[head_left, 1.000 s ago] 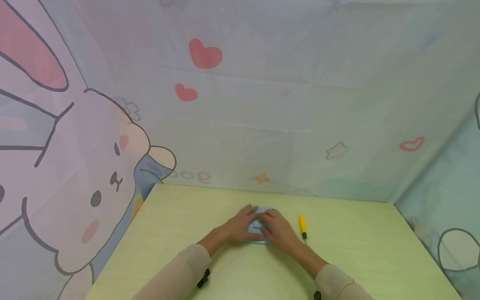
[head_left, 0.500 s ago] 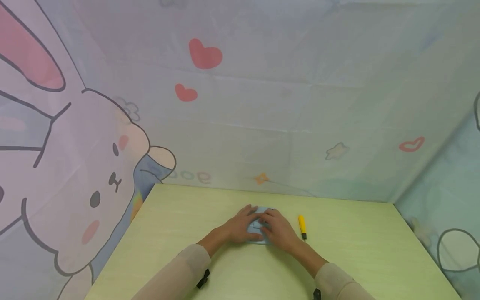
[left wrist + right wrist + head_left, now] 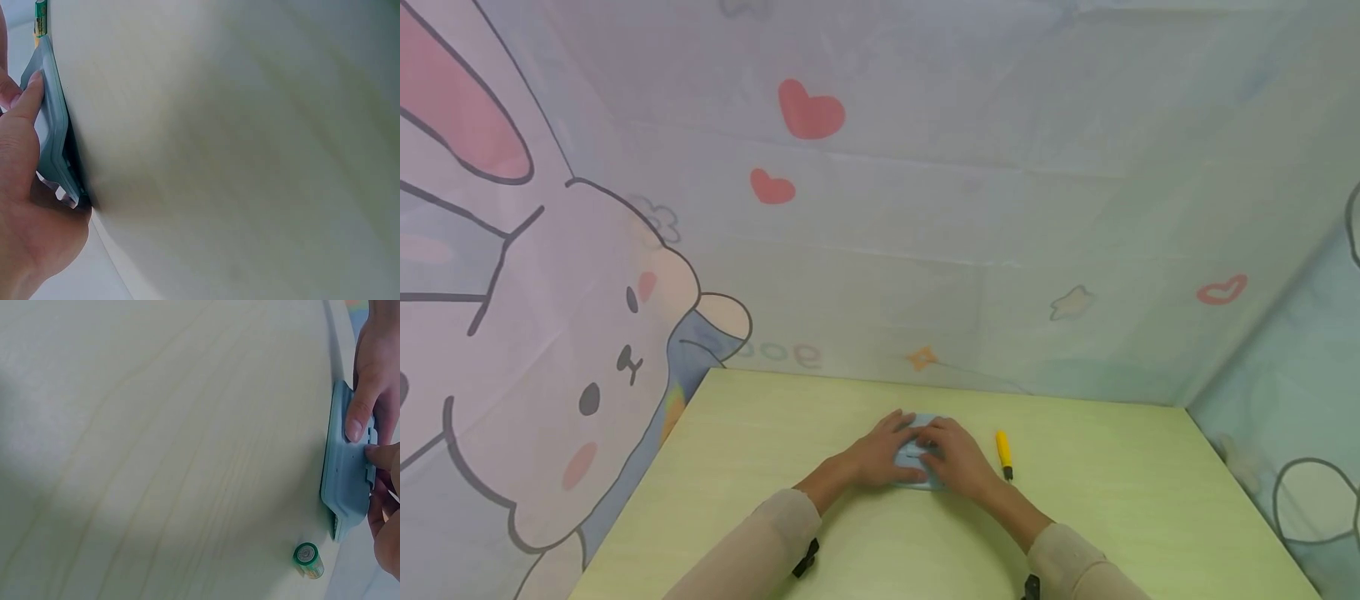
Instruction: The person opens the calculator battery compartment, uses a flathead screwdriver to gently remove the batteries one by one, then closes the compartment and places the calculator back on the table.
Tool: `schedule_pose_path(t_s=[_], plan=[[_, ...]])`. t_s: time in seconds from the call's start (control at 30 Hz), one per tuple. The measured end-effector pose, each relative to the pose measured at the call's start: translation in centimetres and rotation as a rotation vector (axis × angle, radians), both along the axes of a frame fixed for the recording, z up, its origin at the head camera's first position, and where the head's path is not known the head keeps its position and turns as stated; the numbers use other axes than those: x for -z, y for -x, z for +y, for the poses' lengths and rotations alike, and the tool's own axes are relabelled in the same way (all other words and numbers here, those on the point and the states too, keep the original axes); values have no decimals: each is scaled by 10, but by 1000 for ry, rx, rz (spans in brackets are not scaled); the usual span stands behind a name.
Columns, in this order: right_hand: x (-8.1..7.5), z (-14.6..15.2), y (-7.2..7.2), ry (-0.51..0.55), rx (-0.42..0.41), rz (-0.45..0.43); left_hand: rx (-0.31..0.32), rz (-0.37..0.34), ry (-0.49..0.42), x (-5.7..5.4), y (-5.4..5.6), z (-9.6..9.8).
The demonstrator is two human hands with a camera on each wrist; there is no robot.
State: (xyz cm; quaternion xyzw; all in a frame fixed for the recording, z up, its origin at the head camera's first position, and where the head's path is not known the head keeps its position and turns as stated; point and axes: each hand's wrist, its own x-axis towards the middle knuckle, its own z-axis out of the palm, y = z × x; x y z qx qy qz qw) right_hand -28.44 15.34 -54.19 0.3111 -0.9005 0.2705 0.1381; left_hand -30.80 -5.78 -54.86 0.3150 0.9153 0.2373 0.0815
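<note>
A flat light-blue plastic device with rounded edges lies on the table under both hands. My left hand holds its left side, with the thumb flat along the near part of the upper face. My right hand bends over the right side. Its thumb and fingertips pinch a small light-blue cover at a slot in the upper face; the fingers hide much of this spot. A green battery stands on the table close to the device.
A yellow-handled screwdriver lies right of the right hand, its tip partly behind the wrist. The pale table meets a printed cloth wall at the back.
Both hands stay in place on the device. The small light-blue part between them looks lower and flatter than a second ago, as the right fingertips shift slightly.
</note>
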Motion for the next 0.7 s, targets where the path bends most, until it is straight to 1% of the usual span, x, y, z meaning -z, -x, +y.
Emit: schedule_pose_path(t_s=[0.23, 0.37, 0.7], plan=[[3, 1, 2, 19, 2, -18, 4, -4, -9, 1, 0, 0], [3, 2, 2, 18, -22, -5, -2, -8, -2, 1, 0, 0], [-3, 4, 0, -50, -88, 43, -6, -14, -3, 0, 0, 0]])
